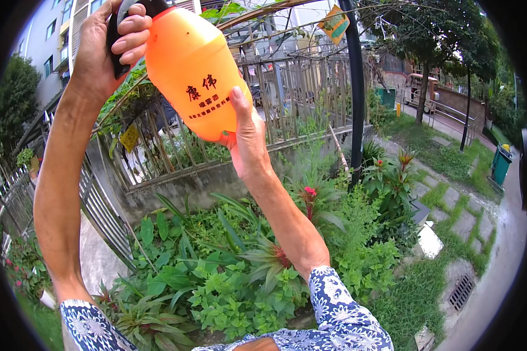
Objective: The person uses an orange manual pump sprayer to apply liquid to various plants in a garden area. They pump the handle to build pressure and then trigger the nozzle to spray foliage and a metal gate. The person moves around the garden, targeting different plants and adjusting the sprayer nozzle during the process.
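An orange plastic spray bottle is raised high before me, tilted, with dark writing on its side. My left hand wraps the black handle near its top, fingers curled around it. From below, my right hand supports the bottle's base, thumb pressed along its side. The upper end of the sprayer head runs out of the picture, so its nozzle is hidden. Behind the bottle stand a weathered picket fence and climbing vines.
Dense leafy plants fill the bed below my arms. A low concrete wall carries the fence. To the right rise a black pole and stepping stones, with a drain grate nearby. A metal gate stands left.
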The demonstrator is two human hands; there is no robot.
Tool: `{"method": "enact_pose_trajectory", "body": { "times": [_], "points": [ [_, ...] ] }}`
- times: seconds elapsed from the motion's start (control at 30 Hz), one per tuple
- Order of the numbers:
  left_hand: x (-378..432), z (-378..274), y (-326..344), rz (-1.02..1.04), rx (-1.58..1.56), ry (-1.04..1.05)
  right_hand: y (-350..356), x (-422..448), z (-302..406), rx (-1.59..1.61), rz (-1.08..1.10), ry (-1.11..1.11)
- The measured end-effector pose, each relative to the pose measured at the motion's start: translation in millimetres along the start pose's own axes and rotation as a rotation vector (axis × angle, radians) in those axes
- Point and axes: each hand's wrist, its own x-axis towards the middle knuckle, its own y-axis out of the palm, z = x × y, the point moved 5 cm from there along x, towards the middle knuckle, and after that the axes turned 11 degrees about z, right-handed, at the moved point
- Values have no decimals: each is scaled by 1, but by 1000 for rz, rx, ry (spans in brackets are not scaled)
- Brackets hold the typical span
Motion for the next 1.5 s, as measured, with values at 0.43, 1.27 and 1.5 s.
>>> {"method": "enact_pose_trajectory", "body": {
  "times": [0.43,1.27,1.5],
  "points": [
    [-16,-5,-1,-96,3,-17,16,-7,-15,-25,-7,33],
    [-141,-65,-79,-371,112,-41,124,-8,-147,179,126,234],
    [-182,-90,-86,-479,207,-47,168,-15,-179,260,184,277]
  ]
}}
